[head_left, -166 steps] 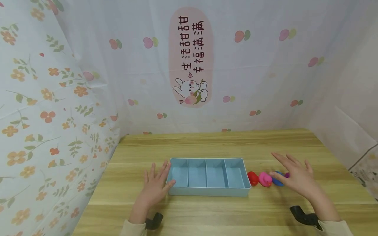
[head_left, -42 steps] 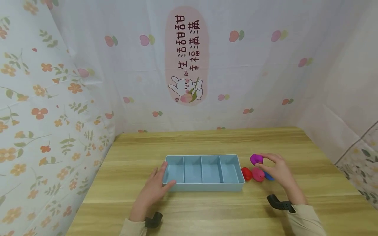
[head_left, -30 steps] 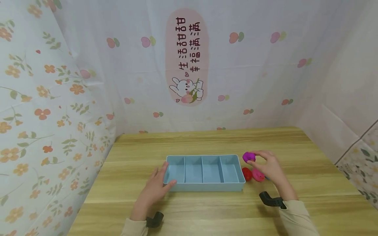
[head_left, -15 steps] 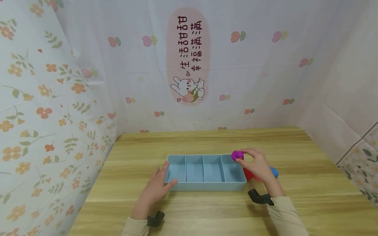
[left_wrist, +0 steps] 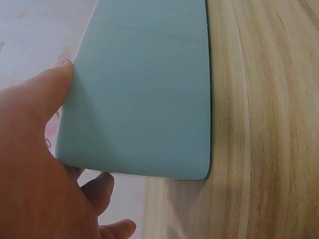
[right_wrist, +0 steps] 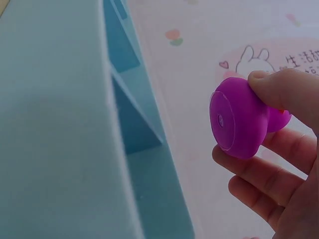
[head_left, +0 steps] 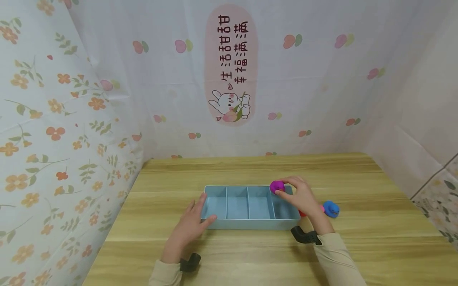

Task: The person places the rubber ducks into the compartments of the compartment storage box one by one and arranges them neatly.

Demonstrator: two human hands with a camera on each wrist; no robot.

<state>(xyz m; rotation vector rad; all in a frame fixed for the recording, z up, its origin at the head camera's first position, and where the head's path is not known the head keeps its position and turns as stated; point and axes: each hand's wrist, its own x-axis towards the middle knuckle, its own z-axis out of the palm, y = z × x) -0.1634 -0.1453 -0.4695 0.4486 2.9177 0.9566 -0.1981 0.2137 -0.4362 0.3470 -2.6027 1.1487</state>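
Observation:
A purple rubber duck (head_left: 276, 187) is pinched by the thumb and fingers of my right hand (head_left: 302, 196). They hold it over the back of the rightmost compartment of a light-blue tray (head_left: 250, 225). In the right wrist view the duck (right_wrist: 237, 119) is tilted, its flat round base showing, above the tray's back rim. At the tray's left end rests my left hand (head_left: 189, 222), fingers relaxed. The left wrist view has its thumb (left_wrist: 62, 82) against the front rim and the other fingers past the end wall.
Right of the tray sits a blue rubber duck (head_left: 331, 209). Bits of a pink duck (head_left: 322, 208) and a red one (head_left: 302, 213) show behind the right wrist. Dividers split the tray into compartments. Patterned cloth (head_left: 161, 91) hangs behind the wooden table (head_left: 243, 254).
My right hand has picked up the purple duck from the right of the row and carried it left, over the tray. My left hand has stayed at the tray's left end.

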